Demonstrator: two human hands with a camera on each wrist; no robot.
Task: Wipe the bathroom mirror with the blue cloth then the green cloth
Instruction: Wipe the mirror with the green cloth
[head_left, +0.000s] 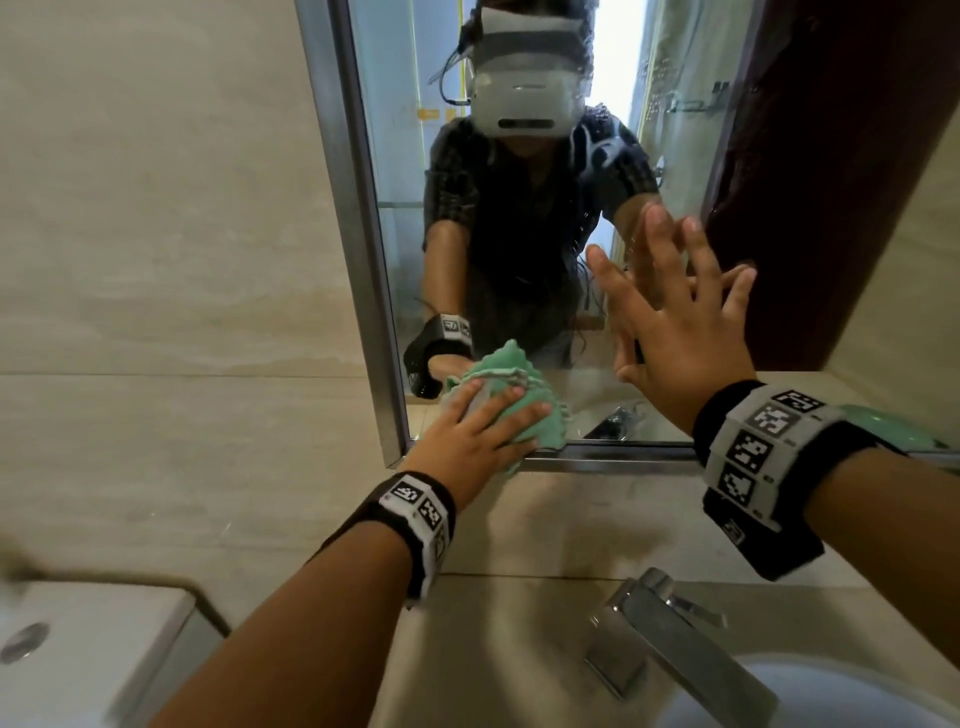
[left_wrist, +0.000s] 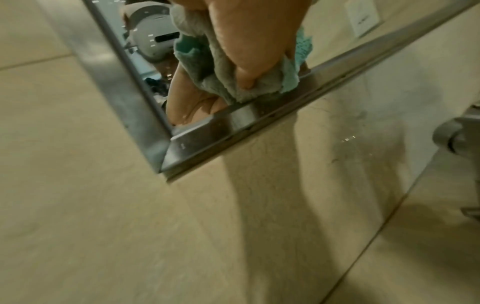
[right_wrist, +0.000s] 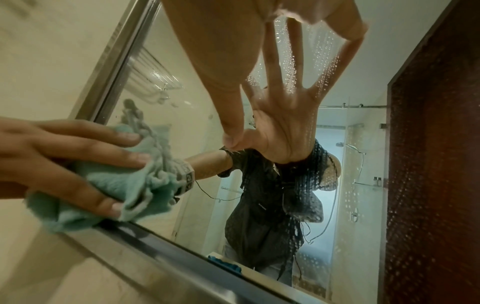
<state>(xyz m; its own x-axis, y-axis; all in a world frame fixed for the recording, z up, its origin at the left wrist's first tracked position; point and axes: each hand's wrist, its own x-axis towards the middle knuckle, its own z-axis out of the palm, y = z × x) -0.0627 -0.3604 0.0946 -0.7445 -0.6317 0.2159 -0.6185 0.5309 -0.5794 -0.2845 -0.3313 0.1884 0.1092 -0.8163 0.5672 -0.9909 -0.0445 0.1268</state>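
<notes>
So the left hand (head_left: 475, 431) has the crumpled green terry cloth (head_left: 511, 402) bunched up under it and is pressing it against the glass right in the bottom-left corner of the steel-framed bathroom mirror (head_left: 519, 218). The fingers (head_left: 511, 402) lie stretched over the wad, a little apart, and in the left wrist view the thumb curls into the fabric from below, so it's a proper grip and not just a flat push. The lower edge of the cloth touches the bottom rail of the frame.

The right hand (head_left: 680, 322) is flat on the glass further right and higher up, holding nothing, its fingers (head_left: 701, 260) fanned wide and meeting their own reflection. The right wrist view shows that palm in the mirror with water droplets all over the glass around it.

As for the blue cloth (right_wrist: 225, 265), I only spot it as a reflection in the right wrist view, a small dark blue lump lying on a pale surface low in the mirror.

Below the mirror there's the beige stone tabletop (head_left: 519, 613) with a chrome lever tap (head_left: 670, 644) and the rim of a white basin (head_left: 810, 696). A dark red-brown panel (head_left: 831, 156) runs along the mirror's right side.
</notes>
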